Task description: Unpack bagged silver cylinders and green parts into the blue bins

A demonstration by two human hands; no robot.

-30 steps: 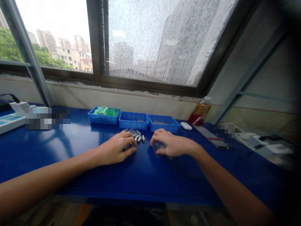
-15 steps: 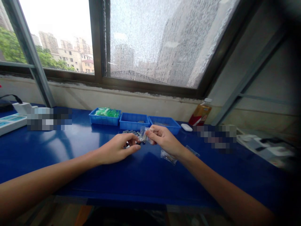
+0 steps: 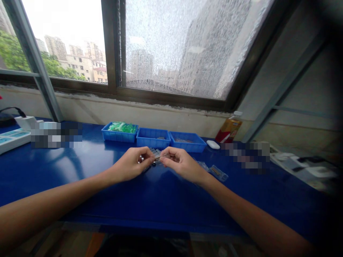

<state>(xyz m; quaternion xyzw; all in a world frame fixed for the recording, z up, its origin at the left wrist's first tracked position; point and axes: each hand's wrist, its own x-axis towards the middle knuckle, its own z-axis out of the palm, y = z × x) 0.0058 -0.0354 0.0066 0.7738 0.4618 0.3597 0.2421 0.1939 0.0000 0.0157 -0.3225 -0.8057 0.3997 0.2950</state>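
Note:
Both my hands meet over the middle of the blue table, pinching a small clear plastic bag (image 3: 158, 158) between them. My left hand (image 3: 137, 161) is closed on the bag's left edge with thumb and fingertips. My right hand (image 3: 177, 160) grips its right side; something thin and metallic seems to lie inside. Short silvery metal cylinders (image 3: 154, 151) lie on the table just behind the fingers, partly hidden by them. To the right of my right wrist lie small clear bags (image 3: 218, 172) with thin brownish pieces in them.
Three blue bins stand along the back: a left bin (image 3: 119, 136) of green packets, a middle bin (image 3: 152, 143) with a few small parts, and a right bin (image 3: 189, 146) with thin pieces. A white case (image 3: 213, 144) and a drink bottle (image 3: 229, 127) stand at right, a power strip (image 3: 13, 137) at left.
My right hand has lifted a small clear bag from the table and moved left with it. My left hand has closed on the bag's other side. Other bags now show beside my right wrist.

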